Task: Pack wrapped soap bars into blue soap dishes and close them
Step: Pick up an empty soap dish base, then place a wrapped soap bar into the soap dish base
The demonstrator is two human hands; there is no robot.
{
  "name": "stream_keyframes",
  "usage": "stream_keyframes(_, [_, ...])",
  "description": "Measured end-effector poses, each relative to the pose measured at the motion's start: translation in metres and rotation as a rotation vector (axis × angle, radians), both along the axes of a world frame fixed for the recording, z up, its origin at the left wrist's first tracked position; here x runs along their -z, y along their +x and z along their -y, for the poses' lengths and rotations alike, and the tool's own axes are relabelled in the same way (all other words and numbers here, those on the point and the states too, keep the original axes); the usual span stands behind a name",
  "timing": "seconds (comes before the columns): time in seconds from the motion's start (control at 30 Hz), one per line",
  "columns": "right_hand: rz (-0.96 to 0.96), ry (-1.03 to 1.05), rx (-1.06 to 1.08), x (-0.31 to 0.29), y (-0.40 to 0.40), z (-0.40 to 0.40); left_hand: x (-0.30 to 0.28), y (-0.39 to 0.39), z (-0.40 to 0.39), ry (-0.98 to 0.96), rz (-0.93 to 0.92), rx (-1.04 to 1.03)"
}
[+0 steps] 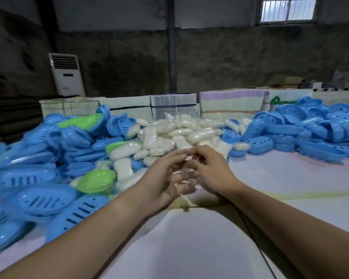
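My left hand (pixel 165 182) and my right hand (pixel 212 172) meet above the table's middle, just in front of a heap of wrapped white soap bars (pixel 169 133). The left hand's fingers are spread and fairly straight. The right hand's fingers curl against the left fingertips. A thin whitish strand (pixel 185 199) hangs below the two hands; blur hides what holds it. Blue soap dishes (pixel 38 178) lie piled at the left, with more blue dish halves (pixel 310 129) heaped at the right.
A few green dishes (pixel 97 181) sit among the blue ones at the left. White and pastel stacked cartons (pixel 230 103) line the table's far edge. A white floor air conditioner (pixel 67 74) stands behind. The pale table top (pixel 280 178) spreads to the right.
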State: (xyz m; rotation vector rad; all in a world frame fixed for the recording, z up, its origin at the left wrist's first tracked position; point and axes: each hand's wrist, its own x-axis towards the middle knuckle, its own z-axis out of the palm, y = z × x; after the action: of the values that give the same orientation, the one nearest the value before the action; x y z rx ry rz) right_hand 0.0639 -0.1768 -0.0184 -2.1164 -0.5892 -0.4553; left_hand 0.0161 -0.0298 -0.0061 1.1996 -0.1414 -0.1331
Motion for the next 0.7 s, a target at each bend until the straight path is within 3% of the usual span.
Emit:
stream_keyframes(0.07, [0.036, -0.007, -0.001, 0.0, 0.0, -0.002, -0.013, 0.002, -0.012, 0.176, 0.078, -0.102])
stream_keyframes(0.17, [0.062, -0.052, -0.039, 0.004, 0.0, -0.005, -0.023, 0.011, -0.048, 0.845, 0.386, -0.455])
stream_keyframes(0.23, [0.06, -0.073, -0.074, 0.006, 0.0, -0.008, -0.026, 0.019, -0.078, 1.113, 0.453, -0.662])
stream_keyframes(0.33, [0.068, -0.139, -0.111, 0.008, 0.0, -0.012, -0.021, 0.037, -0.127, 1.236, 0.225, -0.799])
stream_keyframes(0.43, [0.08, -0.205, -0.127, 0.012, 0.002, -0.014, -0.014, 0.056, -0.163, 1.472, -0.041, -0.707])
stream_keyframes(0.7, [0.115, -0.339, -0.15, 0.015, 0.003, -0.018, -0.022, 0.061, -0.215, 1.974, -0.289, -0.449])
